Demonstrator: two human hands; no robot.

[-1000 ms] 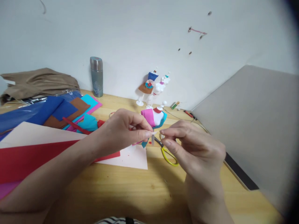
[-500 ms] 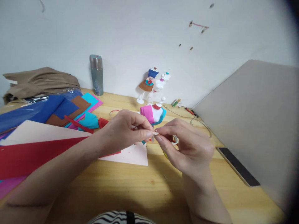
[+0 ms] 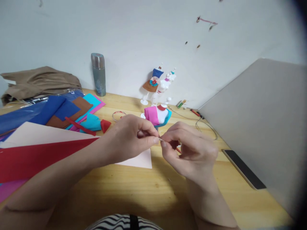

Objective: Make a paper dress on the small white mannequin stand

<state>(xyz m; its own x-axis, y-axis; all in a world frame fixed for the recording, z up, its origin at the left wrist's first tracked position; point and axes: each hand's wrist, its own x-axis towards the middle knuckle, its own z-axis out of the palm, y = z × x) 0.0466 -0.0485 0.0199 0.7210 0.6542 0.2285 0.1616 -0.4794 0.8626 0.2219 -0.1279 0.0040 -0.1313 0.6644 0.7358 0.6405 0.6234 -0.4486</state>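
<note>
Thumb and fingers of my left hand [image 3: 134, 135] pinch one end of a tiny pale strip [image 3: 161, 139], too small to tell whether it is paper or cloth. My right hand [image 3: 192, 148] pinches its other end, so the two sets of fingertips almost meet. Just behind them a small mannequin [image 3: 158, 114] wears pink, white and turquoise material with a red neck band. Under my left hand lies a pale pink sheet [image 3: 139, 159], partly covered. Something orange-red shows behind my right fingers, mostly hidden.
Coloured sheets [image 3: 69, 110] and a long red sheet [image 3: 48, 156] spread over the left side. A flask [image 3: 98, 75] and dressed mini mannequins [image 3: 153, 78] stand by the wall. At right are a phone [image 3: 244, 169], a cable [image 3: 211, 127] and a grey panel [image 3: 254, 111].
My hands stay together at nearly the same spot. The pale strip between the fingertips now looks thinner, seen more edge-on. The view has shifted slightly.
</note>
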